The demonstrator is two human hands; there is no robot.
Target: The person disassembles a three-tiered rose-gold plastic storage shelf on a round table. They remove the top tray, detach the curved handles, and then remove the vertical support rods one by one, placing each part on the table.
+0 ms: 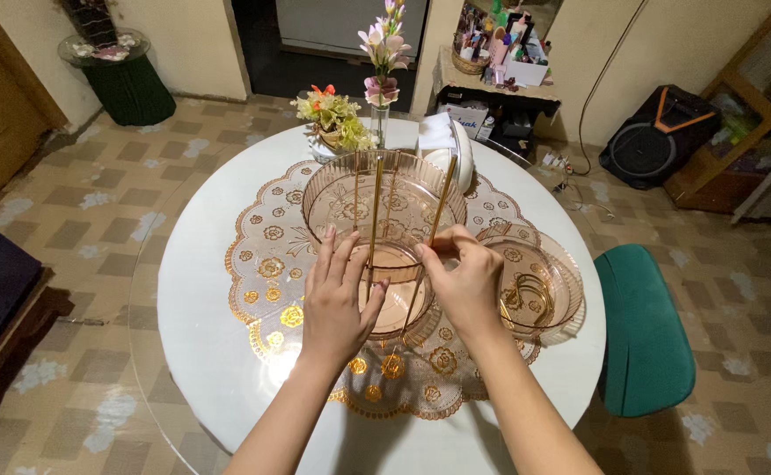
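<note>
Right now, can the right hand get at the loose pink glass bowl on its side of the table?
Probably yes. The pink glass bowl sits on the doily just beside the right hand, nothing between them. But that hand is pinching a gold rod of the tiered stand, so it must let go first.

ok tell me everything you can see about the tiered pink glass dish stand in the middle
The tiered pink see-through dish stand looks like tinted glass or plastic, with patterned, scalloped bowls. A large bowl sits high on thin gold rods, a smaller one lower down. It stands upright on the gold-and-white doily on the round white table. The left hand cups the lower bowl; the right hand pinches a rod.
</note>
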